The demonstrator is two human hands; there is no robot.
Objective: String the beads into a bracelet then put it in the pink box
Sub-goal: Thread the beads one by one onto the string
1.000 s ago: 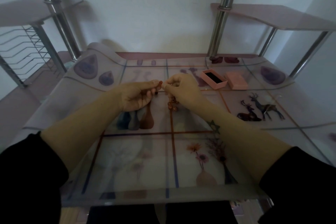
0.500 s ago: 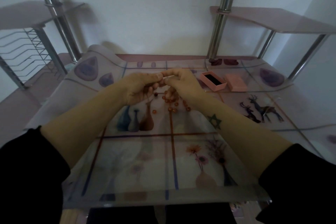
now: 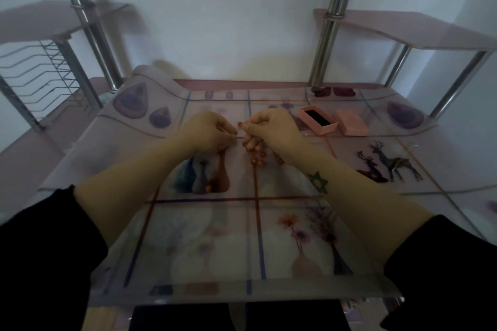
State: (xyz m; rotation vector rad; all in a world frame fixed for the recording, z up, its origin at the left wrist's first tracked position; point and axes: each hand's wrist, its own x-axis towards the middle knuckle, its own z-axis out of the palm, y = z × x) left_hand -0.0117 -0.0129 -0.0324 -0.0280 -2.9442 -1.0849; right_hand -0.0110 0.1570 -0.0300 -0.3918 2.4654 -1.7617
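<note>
- Left hand (image 3: 208, 130): hovering above the far middle of the surface (image 3: 215, 244), its fingers curled and the fingertips pinched together, pointing right toward the other hand; a thin cord may be running from the pinch, but it is too fine to confirm.
- Right hand (image 3: 271, 127): hovering just beside the left, the two nearly touching; thumb and forefinger are pinching one small reddish bead (image 3: 239, 123) at the gap between the hands, while the remaining fingers are curling underneath.
- Loose beads (image 3: 258, 160): several reddish-brown beads are lying on the surface directly below and slightly nearer than the right hand, partly hidden by its wrist; whether any are already strung cannot be told.
- Single stray bead (image 3: 207, 188): lying apart, nearer and to the left, on the printed vase picture.
- Pink box (image 3: 318, 119): sitting open on the far right of the surface, its dark lining facing up, just right of the right hand and not touching it.
- Pink lid (image 3: 351, 122): lying flat just beside the box on its right.
- Black sleeves (image 3: 40, 250): covering both upper forearms at the near edge of the view.
</note>
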